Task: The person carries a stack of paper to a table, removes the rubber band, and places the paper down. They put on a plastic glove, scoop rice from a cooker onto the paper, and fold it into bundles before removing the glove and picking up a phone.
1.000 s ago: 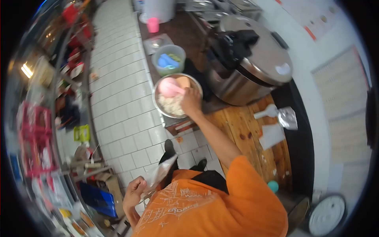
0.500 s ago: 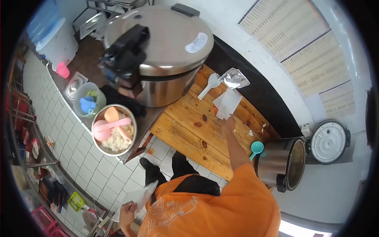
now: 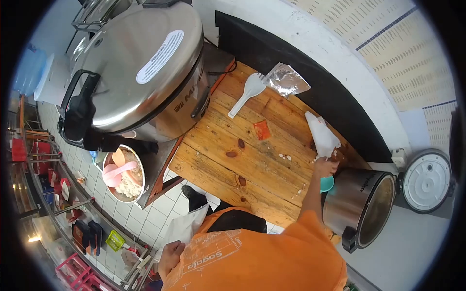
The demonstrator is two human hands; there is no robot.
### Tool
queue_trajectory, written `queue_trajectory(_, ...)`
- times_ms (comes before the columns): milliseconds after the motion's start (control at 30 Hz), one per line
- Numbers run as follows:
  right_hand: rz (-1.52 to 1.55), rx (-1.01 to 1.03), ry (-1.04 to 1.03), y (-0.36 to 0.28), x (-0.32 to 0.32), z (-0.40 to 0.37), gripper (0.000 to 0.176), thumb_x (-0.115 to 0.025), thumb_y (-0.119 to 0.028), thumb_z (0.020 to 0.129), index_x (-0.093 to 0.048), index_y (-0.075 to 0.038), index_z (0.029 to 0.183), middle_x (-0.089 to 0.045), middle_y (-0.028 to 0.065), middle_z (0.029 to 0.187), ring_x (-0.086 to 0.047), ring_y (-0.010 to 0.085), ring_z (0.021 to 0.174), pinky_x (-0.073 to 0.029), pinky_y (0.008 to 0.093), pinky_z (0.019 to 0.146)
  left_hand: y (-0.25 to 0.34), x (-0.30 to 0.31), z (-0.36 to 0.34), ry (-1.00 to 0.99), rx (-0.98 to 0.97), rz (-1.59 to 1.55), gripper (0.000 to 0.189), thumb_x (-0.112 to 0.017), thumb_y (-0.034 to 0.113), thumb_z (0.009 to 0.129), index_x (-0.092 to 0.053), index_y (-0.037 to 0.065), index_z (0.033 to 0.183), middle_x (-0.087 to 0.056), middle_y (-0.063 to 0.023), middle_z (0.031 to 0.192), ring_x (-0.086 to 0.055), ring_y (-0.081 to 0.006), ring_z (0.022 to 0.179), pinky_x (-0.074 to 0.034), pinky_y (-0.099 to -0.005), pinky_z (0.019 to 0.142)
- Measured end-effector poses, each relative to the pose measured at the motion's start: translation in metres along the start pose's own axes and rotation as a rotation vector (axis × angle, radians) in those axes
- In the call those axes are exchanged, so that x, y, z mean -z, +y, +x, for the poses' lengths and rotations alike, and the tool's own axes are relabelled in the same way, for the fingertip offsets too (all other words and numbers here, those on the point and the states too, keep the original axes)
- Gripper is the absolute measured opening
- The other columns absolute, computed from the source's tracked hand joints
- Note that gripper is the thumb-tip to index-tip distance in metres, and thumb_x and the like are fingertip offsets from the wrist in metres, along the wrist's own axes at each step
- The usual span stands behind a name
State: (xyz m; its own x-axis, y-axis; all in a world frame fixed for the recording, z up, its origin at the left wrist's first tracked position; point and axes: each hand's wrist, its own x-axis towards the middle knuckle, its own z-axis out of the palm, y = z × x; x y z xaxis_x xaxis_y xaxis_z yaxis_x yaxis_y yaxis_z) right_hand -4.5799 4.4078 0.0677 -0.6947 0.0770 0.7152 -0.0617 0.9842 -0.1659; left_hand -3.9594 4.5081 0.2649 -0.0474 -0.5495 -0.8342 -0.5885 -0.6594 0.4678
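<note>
My right hand (image 3: pixel 326 167) is closed on a white folded sheet (image 3: pixel 323 136), paper or plastic, pressed to the wooden table near its right end. White crumbs like rice grains lie around the sheet's lower edge. A turquoise scoop (image 3: pixel 327 184) is partly hidden under my right wrist. Down at the left, my left hand (image 3: pixel 171 257) grips a translucent whitish plastic bag (image 3: pixel 187 225) beside my orange shirt. On the table (image 3: pixel 208 150) lie a red square packet (image 3: pixel 262 130), a white spatula (image 3: pixel 252 89) and a crumpled foil sheet (image 3: pixel 287 80).
A large steel rice cooker (image 3: pixel 141 68) stands at the upper left, its lid down. Below it, a steel bowl (image 3: pixel 141 191) holds rice and pink and orange scoops. At right, a second steel pot (image 3: pixel 349 203) lies tilted beside a round lid (image 3: pixel 427 180).
My right hand has moved right along the table with the white sheet, uncovering the red packet. My left hand still holds the bag. The view has shifted.
</note>
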Motion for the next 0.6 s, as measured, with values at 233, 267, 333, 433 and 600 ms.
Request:
queue_trajectory(233,1.014,0.395,-1.112,-0.187,0.093,-0.165,0.049,-0.075,-0.031,0.083,-0.059,0.002,0.116,-0.064,0.0212,0.107,-0.061,0.031,0.105,-0.048,0.0409,0.092,0.032,0.015,0.013,-0.019,-0.058,0.201,0.035,-0.058,0.027,0.089,-0.054,-0.004,0.074,-0.041,-0.0068,0.057,-0.039,-0.0111,0.059,-0.034,-0.0331,0.055)
queue_trajectory(267,0.921,0.472,-1.033,-0.22,0.118,-0.17,0.055,-0.077,-0.03,0.08,-0.056,0.004,0.119,-0.062,0.023,0.112,-0.059,0.0332,0.109,-0.048,0.0421,0.093,0.031,0.016,0.013,-0.012,-0.064,0.207,0.035,-0.058,0.027,0.089,-0.054,-0.004,0.074,-0.041,-0.0068,0.057,-0.039,-0.0111,0.059,-0.034,-0.0331,0.055)
queue_trajectory(333,0.838,0.546,-0.948,-0.256,0.131,-0.172,0.062,-0.078,-0.028,0.076,-0.053,0.006,0.121,-0.06,0.0248,0.116,-0.058,0.0354,0.113,-0.047,0.0434,0.095,0.028,0.017,0.012,0.015,-0.056,0.164,0.037,-0.059,0.029,0.092,-0.057,-0.004,0.074,-0.045,-0.011,0.055,-0.041,-0.0135,0.057,-0.036,-0.0346,0.054)
queue_trajectory(433,0.802,0.32,-1.286,-0.282,0.118,-0.197,0.073,-0.075,-0.014,0.073,-0.041,0.007,0.134,-0.049,0.0255,0.128,-0.052,0.0424,0.117,-0.043,0.0472,0.099,0.032,0.01,-0.005,0.113,0.041,0.064,0.032,-0.064,0.024,0.087,-0.055,-0.003,0.071,-0.047,-0.0109,0.056,-0.043,-0.0166,0.057,-0.037,-0.0352,0.055)
queue_trajectory(600,0.958,0.494,-1.166,-0.278,0.21,-0.155,0.063,-0.067,-0.006,0.078,-0.044,0.005,0.135,-0.05,0.0264,0.122,-0.054,0.0437,0.11,-0.045,0.049,0.095,-0.014,0.001,0.007,0.361,-0.372,0.138,0.016,-0.066,0.002,0.07,-0.05,0.001,0.069,-0.051,-0.0116,0.07,-0.052,-0.0232,0.067,-0.041,-0.0338,0.062)
